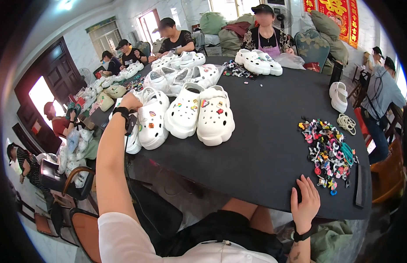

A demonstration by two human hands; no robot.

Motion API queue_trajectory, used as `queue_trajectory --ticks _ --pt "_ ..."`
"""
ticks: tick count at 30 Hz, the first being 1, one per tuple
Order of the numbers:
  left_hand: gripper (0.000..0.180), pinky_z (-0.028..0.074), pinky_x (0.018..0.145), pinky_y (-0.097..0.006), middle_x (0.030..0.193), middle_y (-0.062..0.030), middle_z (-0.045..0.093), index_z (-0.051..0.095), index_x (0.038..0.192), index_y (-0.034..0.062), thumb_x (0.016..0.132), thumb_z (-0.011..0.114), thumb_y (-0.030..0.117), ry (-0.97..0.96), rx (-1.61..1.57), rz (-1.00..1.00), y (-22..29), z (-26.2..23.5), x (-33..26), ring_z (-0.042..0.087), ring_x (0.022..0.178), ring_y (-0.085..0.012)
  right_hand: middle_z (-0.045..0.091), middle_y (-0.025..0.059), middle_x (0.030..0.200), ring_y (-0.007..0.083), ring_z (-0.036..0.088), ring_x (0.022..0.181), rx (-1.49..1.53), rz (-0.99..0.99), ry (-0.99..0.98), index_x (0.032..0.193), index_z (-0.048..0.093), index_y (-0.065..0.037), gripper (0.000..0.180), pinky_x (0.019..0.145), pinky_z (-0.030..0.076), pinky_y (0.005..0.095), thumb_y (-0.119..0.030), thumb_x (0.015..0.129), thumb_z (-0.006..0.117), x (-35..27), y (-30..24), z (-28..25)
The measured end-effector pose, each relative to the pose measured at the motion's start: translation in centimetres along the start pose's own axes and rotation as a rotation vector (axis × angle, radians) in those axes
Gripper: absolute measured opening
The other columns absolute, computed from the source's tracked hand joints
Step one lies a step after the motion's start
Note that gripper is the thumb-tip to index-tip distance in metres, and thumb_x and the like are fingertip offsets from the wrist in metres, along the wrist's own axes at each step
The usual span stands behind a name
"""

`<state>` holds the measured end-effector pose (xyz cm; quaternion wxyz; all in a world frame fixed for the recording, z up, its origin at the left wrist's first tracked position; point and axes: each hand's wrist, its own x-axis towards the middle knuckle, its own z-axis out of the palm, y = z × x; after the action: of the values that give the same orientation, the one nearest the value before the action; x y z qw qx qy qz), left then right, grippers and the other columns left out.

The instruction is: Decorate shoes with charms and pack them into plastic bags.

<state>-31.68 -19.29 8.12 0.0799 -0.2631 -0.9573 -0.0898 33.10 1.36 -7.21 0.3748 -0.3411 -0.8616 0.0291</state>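
Note:
My left hand (132,101) reaches to the left end of a row of white clogs, closed at the heel end of a white clog (153,127) with colourful charms; its fingertips are partly hidden. Tucked beside that one is another white clog (133,142), partly covered by my wrist. To the right stand two more charm-studded clogs, one white clog (182,115) and a nearer white clog (215,118). My right hand (306,199) lies on the near edge of the black table (260,144), fingers stretched out and holding nothing, just left of a pile of colourful shoe charms (328,151).
A single white clog (339,97), a coil of cream cord (346,124) and a black strip (359,186) lie along the right side. More clogs (258,62) and dark charms (239,70) sit at the far side, where several people work. An orange-brown chair (86,232) stands at lower left.

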Motion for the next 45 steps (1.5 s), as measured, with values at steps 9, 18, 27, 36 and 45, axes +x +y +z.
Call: queue_trajectory --ticks 9,18,27,36,45 --pt "0.024 0.052 0.068 -0.034 0.082 -0.0096 0.07 0.071 0.085 0.0057 0.073 0.071 0.026 0.101 -0.231 0.356 -12.1 -0.5 -1.5 0.066 0.073 -0.0265 0.065 0.0131 0.118 0.0325 0.058 0.115 0.07 -0.03 0.057 0.105 0.066 -0.001 0.025 0.097 0.044 0.0416 -0.017 0.086 0.062 0.1 0.1 -0.4" --pt "0.055 0.049 0.072 -0.034 0.095 -0.0119 0.069 0.067 0.095 -0.0047 0.074 0.07 0.047 -0.345 0.117 -0.09 -3.4 0.3 -1.2 0.063 0.082 -0.0214 0.066 0.0132 0.116 0.0316 0.058 0.115 0.016 -0.009 0.051 0.104 0.066 -0.002 0.024 0.096 0.044 0.0415 -0.017 0.085 0.063 -0.4 0.2 -0.4" --pt "0.029 0.047 0.048 -0.035 0.052 -0.0136 0.059 0.063 0.061 0.0005 0.077 0.061 0.025 -0.04 0.012 0.162 -13.5 -5.8 -3.3 0.06 0.046 -0.0223 0.065 0.0117 0.118 0.0292 0.058 0.114 0.149 -0.04 0.094 0.103 0.067 -0.003 0.026 0.096 0.044 0.0406 -0.018 0.083 0.066 -0.1 0.4 -0.6" --pt "0.038 0.041 0.047 -0.027 0.049 -0.0029 0.055 0.063 0.057 -0.0023 0.072 0.068 0.033 -0.212 -0.214 0.391 13.9 -10.7 -14.4 0.055 0.048 -0.0102 0.066 0.0108 0.115 0.0275 0.06 0.111 0.044 -0.008 0.116 0.101 0.068 -0.005 0.024 0.097 0.045 0.0396 -0.021 0.083 0.066 -0.5 1.0 0.1" --pt "0.033 0.051 0.053 -0.026 0.064 -0.0056 0.065 0.071 0.073 0.0001 0.075 0.071 0.033 -0.722 -0.234 0.737 38.2 -2.7 -19.2 0.064 0.058 -0.0133 0.063 0.014 0.118 0.0295 0.059 0.112 0.087 0.019 0.099 0.118 0.058 -0.001 0.038 0.095 0.046 0.038 -0.019 0.085 0.064 -0.6 1.3 -0.5"
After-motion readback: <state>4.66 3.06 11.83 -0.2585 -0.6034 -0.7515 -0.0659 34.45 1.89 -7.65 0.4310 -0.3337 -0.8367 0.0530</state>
